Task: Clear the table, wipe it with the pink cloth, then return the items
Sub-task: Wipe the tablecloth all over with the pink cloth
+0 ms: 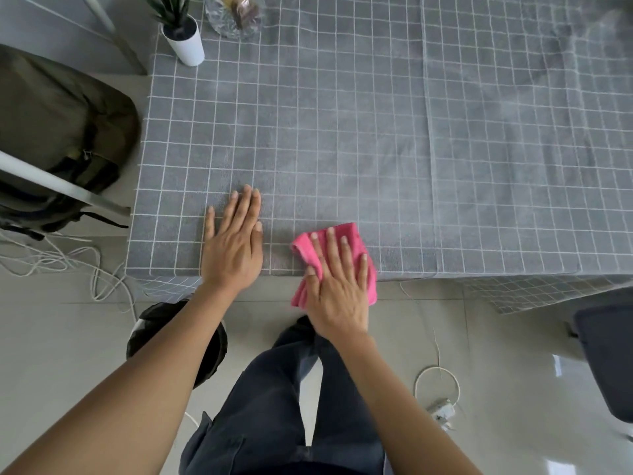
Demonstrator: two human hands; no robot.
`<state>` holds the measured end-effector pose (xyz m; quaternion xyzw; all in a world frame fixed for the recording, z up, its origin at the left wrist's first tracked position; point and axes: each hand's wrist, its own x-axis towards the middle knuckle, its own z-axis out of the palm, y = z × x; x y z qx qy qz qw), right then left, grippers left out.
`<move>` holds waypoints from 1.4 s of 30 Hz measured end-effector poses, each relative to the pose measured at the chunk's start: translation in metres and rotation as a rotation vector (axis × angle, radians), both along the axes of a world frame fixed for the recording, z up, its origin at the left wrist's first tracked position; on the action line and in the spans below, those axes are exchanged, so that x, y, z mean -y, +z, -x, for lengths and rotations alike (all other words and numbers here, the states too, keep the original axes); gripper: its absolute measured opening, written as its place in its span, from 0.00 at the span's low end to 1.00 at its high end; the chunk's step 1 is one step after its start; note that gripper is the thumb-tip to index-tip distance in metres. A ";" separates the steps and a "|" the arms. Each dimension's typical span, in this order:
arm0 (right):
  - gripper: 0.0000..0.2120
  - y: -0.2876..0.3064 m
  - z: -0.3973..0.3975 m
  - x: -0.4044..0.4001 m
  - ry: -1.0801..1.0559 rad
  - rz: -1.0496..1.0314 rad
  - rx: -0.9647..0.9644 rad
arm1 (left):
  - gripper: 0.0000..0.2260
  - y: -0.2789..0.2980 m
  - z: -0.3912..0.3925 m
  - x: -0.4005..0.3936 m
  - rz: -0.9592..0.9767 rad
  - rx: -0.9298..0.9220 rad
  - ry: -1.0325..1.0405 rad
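Forearms fill the near frame, above dark trousers and a tiled floor. Right hand (337,289) lies flat on the pink cloth (308,250) at the near edge of the desk (342,132), fingers (330,241) spread and extended, pressing down rather than gripping; nothing pinched. The cloth is bunched, part on the desk and part hanging over the near edge below the palm.

Left hand (233,241) rests just beside it, palm down on the grid-patterned cover, fingers flat and open, holding nothing (likely bracing the cover).

Potted plant (183,36) and glass bowl (236,15) stand at the far left corner; the rest of the surface is bare. Judgement: wiping stage under way, near edge being covered.

Key relation: unwiped surface lies away from the body and to the right of the cloth. Right hand is the one on the cloth, so the next stroke would run forward or rightward. The overhanging part could slip off the edge.
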<state>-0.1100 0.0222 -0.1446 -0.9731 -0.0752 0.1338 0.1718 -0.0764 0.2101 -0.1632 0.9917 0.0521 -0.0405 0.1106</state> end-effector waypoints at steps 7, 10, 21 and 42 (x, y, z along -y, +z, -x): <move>0.25 0.000 -0.045 0.097 -0.381 0.116 -0.022 | 0.24 -0.001 0.000 0.000 -0.004 0.020 0.000; 0.25 0.000 -0.051 0.077 -0.443 0.092 -0.008 | 0.24 -0.002 0.000 0.001 -0.014 0.023 0.004; 0.25 -0.003 -0.058 -0.042 -0.018 -0.021 0.022 | 0.24 0.000 0.001 -0.001 0.001 0.042 -0.016; 0.29 0.000 -0.095 0.099 -0.611 -0.039 0.048 | 0.25 0.004 -0.013 0.006 0.083 -0.045 0.028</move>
